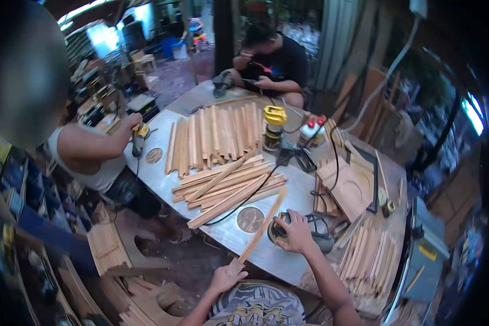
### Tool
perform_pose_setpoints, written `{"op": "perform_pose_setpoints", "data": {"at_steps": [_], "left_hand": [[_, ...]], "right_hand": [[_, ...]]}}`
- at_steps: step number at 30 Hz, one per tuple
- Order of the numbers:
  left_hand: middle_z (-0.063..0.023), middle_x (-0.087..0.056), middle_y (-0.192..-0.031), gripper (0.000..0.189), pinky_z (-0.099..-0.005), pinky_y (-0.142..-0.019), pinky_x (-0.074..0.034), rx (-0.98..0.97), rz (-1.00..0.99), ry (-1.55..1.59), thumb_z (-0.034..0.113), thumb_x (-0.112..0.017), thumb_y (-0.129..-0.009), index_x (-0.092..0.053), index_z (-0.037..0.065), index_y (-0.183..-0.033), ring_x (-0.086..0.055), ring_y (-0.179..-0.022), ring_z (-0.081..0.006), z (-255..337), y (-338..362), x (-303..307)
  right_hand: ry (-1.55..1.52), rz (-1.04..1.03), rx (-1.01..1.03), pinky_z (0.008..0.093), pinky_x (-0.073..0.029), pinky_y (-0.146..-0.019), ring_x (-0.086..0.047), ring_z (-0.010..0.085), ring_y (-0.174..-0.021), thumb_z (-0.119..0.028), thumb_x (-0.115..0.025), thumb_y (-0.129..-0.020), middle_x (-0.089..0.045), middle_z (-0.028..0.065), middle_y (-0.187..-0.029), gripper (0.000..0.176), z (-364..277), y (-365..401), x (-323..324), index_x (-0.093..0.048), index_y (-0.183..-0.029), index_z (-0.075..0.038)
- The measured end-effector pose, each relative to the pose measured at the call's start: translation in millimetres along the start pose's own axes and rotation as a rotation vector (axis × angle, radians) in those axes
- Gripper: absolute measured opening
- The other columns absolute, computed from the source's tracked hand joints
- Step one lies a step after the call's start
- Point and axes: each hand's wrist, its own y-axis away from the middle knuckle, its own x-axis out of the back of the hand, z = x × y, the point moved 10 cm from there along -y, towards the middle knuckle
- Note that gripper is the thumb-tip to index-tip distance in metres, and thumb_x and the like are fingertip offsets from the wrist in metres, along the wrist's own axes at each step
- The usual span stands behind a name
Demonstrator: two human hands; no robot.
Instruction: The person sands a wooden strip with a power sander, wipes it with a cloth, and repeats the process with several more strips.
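Note:
My left hand (227, 277) grips the near end of a thin wood strip (261, 230), which slants up and away over the table's near edge. Under my right hand (298, 231) is a dark power sander (277, 230), its body partly covered by my fingers. The sander sits on the metal-topped table (231, 244), close to the right side of the strip. Beyond the strip's far end lies a loose pile of wood strips (228, 187).
Upright-looking rows of strips (214, 136) fill the table's middle; another bundle (367, 258) lies right. A yellow-topped container (274, 127), red-capped bottles (312, 130), cords and a wood panel (348, 182) stand around. A co-worker at left holds a sander (141, 132); another person (274, 65) sits opposite.

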Motion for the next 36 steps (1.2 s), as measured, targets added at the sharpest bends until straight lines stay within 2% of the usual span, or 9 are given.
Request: {"op": "perform_pose_setpoints", "data": {"at_steps": [6,11,13,18,20,22,30,32,36], "left_hand": [[-0.0118,-0.069,-0.067,0.051,-0.0391,-0.061,-0.058,0.447,-0.060,0.399,0.057,-0.062,-0.098,-0.069,0.008,-0.110,-0.070,-0.056,-0.0218,2,38,-15],[-0.0005,-0.055,-0.056,0.059,-0.0289,-0.042,-0.046,0.479,-0.075,0.607,0.067,-0.057,-0.097,-0.064,0.010,-0.091,-0.057,-0.046,-0.0127,-58,41,-43],[0.0016,-0.050,-0.058,0.073,-0.0261,-0.040,-0.041,0.513,-0.120,1.053,0.083,-0.043,-0.092,-0.060,0.012,-0.089,-0.053,-0.046,-0.0098,-67,50,-72],[0.0036,-0.048,-0.066,0.072,-0.0241,-0.038,-0.036,0.482,-0.211,1.533,0.082,-0.038,-0.095,-0.055,0.013,-0.104,-0.045,-0.046,-0.0076,-41,46,-33],[0.0024,-0.047,-0.066,0.059,-0.0254,-0.039,-0.037,0.318,-0.162,1.285,0.069,-0.041,-0.103,-0.055,0.012,-0.102,-0.045,-0.047,-0.0082,-41,30,-13],[0.0002,-0.051,-0.070,0.049,-0.0246,-0.039,-0.037,0.435,-0.149,1.339,0.059,-0.044,-0.107,-0.054,0.012,-0.101,-0.045,-0.048,-0.0087,-51,30,-15],[-0.0066,-0.064,-0.085,0.034,-0.0236,-0.042,-0.044,0.397,-0.124,1.160,0.044,-0.057,-0.107,-0.054,0.011,-0.103,-0.055,-0.052,-0.0097,-92,44,-31],[-0.0030,-0.063,-0.078,0.033,-0.0245,-0.043,-0.044,0.340,-0.038,1.206,0.041,-0.063,-0.104,-0.057,0.010,-0.108,-0.055,-0.051,-0.0095,-64,43,-17],[-0.0075,-0.067,-0.086,0.036,-0.0301,-0.062,-0.053,0.539,0.063,0.988,0.039,-0.065,-0.103,-0.060,0.006,-0.116,-0.065,-0.072,-0.0146,-81,66,-37]], "right_hand": [[-0.207,-0.271,-0.184,0.0498,-0.052,-0.088,-0.062,0.0400,-0.101,-0.031,-0.088,-0.068,-0.060,0.0206,-0.112,0.068,19,-2,-27,-0.064,-0.131,-0.020],[-1.276,0.377,-0.591,0.0385,-0.054,-0.085,-0.067,0.0255,-0.085,-0.033,-0.070,-0.099,-0.069,0.0139,-0.099,0.044,56,1,8,-0.063,-0.128,-0.001],[-2.042,-0.024,-0.216,0.0353,-0.051,-0.077,-0.066,0.0251,-0.075,-0.063,-0.034,-0.107,-0.071,0.0175,-0.084,0.078,-20,-18,34,-0.066,-0.121,0.007],[-1.691,-1.066,0.737,0.0349,-0.047,-0.077,-0.060,0.0237,-0.079,-0.078,-0.025,-0.100,-0.065,0.0148,-0.082,0.102,-225,58,119,-0.069,-0.113,0.013],[-1.518,-1.107,0.739,0.0346,-0.048,-0.084,-0.064,0.0241,-0.094,-0.071,-0.028,-0.104,-0.067,0.0139,-0.090,0.092,-251,55,149,-0.072,-0.107,0.010],[-1.832,-0.512,0.123,0.0322,-0.046,-0.076,-0.059,0.0204,-0.080,-0.070,-0.024,-0.105,-0.067,0.0149,-0.088,0.094,-202,35,138,-0.073,-0.109,0.010],[-1.586,-0.872,0.582,0.0420,-0.047,-0.073,-0.061,0.0321,-0.080,-0.074,-0.025,-0.102,-0.067,0.0221,-0.093,0.098,-225,35,93,-0.070,-0.115,0.012],[-1.663,-1.147,1.328,0.0420,-0.047,-0.075,-0.060,0.0326,-0.080,-0.069,-0.029,-0.105,-0.062,0.0204,-0.086,0.091,-265,93,99,-0.069,-0.116,0.011],[-1.843,-1.152,1.136,0.0378,-0.047,-0.063,-0.057,0.0258,-0.065,-0.062,-0.029,-0.108,-0.056,0.0112,-0.070,0.082,-276,62,113,-0.072,-0.115,0.008]]}}
